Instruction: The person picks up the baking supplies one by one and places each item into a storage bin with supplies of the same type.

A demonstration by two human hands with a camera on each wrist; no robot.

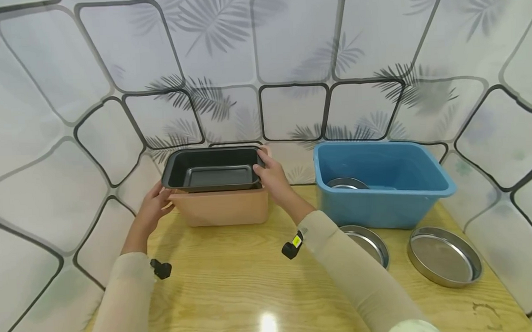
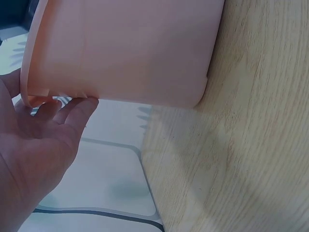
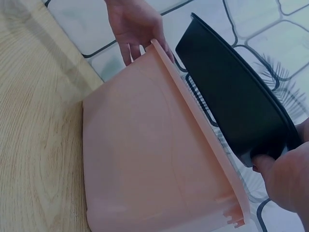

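Observation:
My right hand grips a black rectangular loaf pan by its right end. In the right wrist view the loaf pan is tilted and apart from the rim of a peach plastic bin, above its opening. At the bin's left end, my left hand holds the rim, thumb by the lip and fingers beneath it, as the left wrist view shows close to the bin wall. The bin stands on the wooden table; its inside is mostly hidden by the pan.
A blue plastic bin stands to the right, with a round metal pan inside. Two more round metal pans lie before it, one partly behind my right sleeve. Patterned fabric encloses the wooden table at the back and sides.

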